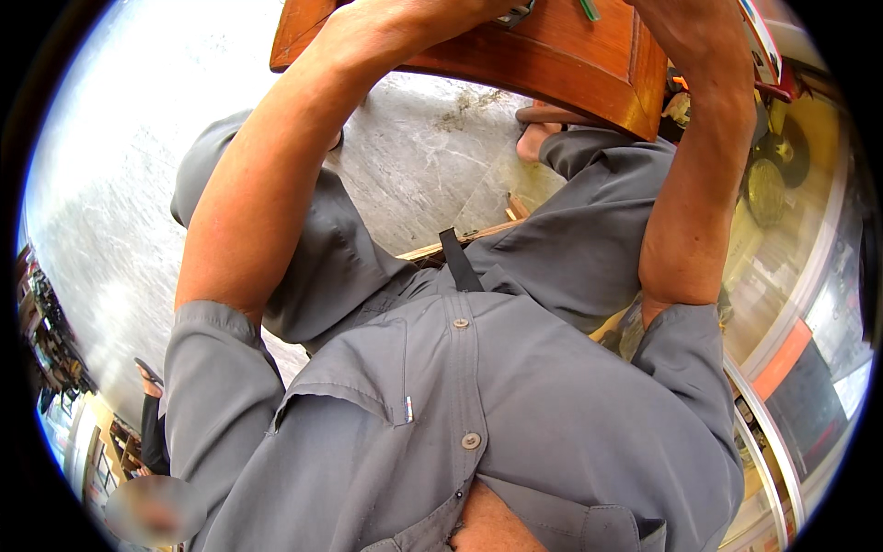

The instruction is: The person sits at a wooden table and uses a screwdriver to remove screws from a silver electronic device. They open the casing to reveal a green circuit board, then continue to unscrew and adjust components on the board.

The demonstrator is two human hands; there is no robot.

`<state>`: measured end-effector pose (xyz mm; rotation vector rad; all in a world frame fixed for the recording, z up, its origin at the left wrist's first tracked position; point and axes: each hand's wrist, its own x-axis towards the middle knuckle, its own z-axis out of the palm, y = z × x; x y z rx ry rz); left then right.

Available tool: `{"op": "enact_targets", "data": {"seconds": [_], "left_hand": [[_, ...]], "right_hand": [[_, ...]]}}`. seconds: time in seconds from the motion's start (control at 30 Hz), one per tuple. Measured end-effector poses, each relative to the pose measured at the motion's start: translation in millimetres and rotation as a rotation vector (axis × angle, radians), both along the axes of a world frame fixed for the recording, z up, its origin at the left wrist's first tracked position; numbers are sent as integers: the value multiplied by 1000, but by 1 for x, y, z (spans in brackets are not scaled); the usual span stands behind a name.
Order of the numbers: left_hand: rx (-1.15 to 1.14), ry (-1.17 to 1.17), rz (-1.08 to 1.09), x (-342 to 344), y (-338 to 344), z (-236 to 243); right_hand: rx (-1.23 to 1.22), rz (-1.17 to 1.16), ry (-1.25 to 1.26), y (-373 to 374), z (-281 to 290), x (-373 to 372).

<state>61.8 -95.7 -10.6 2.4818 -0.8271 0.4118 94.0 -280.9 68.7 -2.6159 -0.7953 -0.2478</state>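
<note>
Both my forearms reach up over a small reddish-brown wooden table (552,55) at the top of the view. My left hand (451,11) is over the table's top, cut off by the upper edge, so its fingers do not show. Close beside it lies a small metallic thing (517,14), only partly visible, whose kind I cannot make out. My right hand (685,23) is over the table's right end, also cut off, its fingers out of sight. Between the hands a slim green object (590,9) lies on the wood, only its end showing.
I sit with my knees apart on either side of a grey marbled floor (414,138). Pieces of wood (517,207) show beyond my lap. A glass-fronted cabinet (782,267) stands close on my right. Another person's leg (154,428) appears at the far left.
</note>
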Motion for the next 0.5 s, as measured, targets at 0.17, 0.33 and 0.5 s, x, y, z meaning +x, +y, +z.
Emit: {"op": "enact_targets", "data": {"seconds": [0.17, 0.33, 0.5], "left_hand": [[-11, -13, -43, 3, 5, -4], [-39, 29, -23, 4, 3, -3], [-38, 47, -11, 6, 2, -2]], "right_hand": [[-54, 155, -40, 1, 9, -12], [147, 241, 366, -9, -2, 18], [85, 226, 10, 5, -5, -5]]}}
